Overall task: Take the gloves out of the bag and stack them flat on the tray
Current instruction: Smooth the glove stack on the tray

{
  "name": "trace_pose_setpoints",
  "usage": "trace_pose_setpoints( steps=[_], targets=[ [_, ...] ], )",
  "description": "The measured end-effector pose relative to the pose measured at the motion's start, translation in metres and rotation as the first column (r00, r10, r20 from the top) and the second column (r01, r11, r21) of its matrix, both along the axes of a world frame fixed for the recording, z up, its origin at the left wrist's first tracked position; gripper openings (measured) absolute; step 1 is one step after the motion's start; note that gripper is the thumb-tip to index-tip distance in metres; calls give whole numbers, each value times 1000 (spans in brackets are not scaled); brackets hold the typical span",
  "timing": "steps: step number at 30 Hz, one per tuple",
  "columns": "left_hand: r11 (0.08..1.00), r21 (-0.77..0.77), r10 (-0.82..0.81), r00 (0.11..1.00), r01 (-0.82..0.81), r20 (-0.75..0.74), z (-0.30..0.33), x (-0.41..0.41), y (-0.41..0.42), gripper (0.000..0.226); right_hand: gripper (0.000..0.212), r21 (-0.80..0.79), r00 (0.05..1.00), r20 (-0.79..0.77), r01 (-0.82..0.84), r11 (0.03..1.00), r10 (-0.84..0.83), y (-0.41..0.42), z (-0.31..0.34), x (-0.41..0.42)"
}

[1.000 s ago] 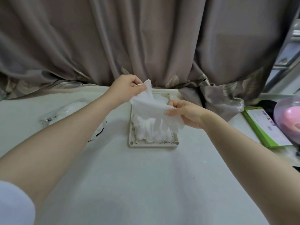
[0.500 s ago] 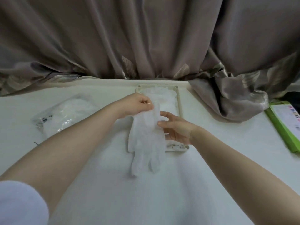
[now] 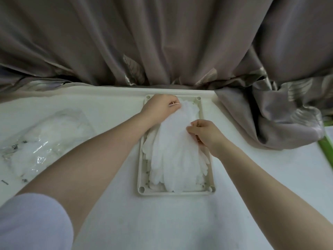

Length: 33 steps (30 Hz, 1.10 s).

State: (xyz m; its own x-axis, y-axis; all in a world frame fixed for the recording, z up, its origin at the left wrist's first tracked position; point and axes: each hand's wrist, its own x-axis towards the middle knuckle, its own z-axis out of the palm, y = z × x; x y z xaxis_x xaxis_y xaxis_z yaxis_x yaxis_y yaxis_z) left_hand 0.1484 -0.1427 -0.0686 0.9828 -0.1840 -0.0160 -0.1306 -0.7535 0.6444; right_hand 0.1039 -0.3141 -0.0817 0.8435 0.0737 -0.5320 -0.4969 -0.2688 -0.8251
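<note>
Head view, top glove (image 3: 175, 141) lengthwise on tray (image 3: 142, 177) (fingers toward camera), left hand (image 3: 162, 109) and right hand (image 3: 205, 134) pinching it.

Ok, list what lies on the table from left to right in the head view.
Clear plastic bag → left hand → top glove on the tray → right hand → bunched curtain → green-edged item at the right border.

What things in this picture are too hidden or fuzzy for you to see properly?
Head view only:
- How many gloves are stacked: they overlap, white on white.
- The tray floor: the gloves cover it.
- How many gloves remain in the bag: crinkled plastic glare blurs them.
- The green item: cut off by the right edge.
- Fingertips of the left hand and right hand: curled under.
</note>
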Motion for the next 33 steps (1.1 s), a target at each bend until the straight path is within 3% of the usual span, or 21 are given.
trace_pose_setpoints(
  steps=[5, 8, 11, 13, 15, 16, 18, 21, 27, 30, 33],
  targets=[
    [984, 160, 56, 993, -72, 103, -6, 10, -4, 25, 16, -361, 987, 60, -117, 925, 148, 2, 3, -3],
    [963, 253, 44, 980, -93, 194, -8, 5, -6, 43, 29, -497, 961, -4, -242, 833, 277, 1, 9, -10],
    [976, 185, 48, 939, -117, 342, -8, -24, -7, 40, 32, -592, 940, -84, -315, 742, 331, -1, 17, -16],
    [983, 162, 20, 922, -89, 386, -11, -49, -4, 33, 37, -727, 918, -94, -328, 603, 386, -2, 18, -21],
    [974, 226, -60, 942, -17, 330, -17, -76, 2, 33, 48, -837, 869, 109, -182, 516, 483, -2, 15, -32],
    [967, 253, -96, 970, 37, 223, -20, -86, 5, 33, 54, -818, 802, 243, -133, 559, 546, -1, 12, -37],
    [949, 280, -139, 990, 144, -38, -29, -95, 12, 41, 70, -730, 644, 336, -282, 622, 687, 3, 7, -46],
    [885, 406, -160, 968, 227, -191, -35, -94, 21, 65, 101, -717, 511, 142, -537, 444, 848, 13, -7, -58],
    [767, 607, -116, 976, 207, -186, -40, -69, 13, 70, 132, -823, 588, -224, -541, 172, 777, 21, -21, -70],
    [834, 535, -63, 987, 135, -151, -24, -60, 13, 63, 126, -822, 579, -309, -562, 95, 754, 21, -6, -72],
    [933, 355, -100, 990, 60, 96, -2, -68, 41, 51, 103, -823, 614, -266, -546, 156, 743, 33, 20, -72]
  ],
)
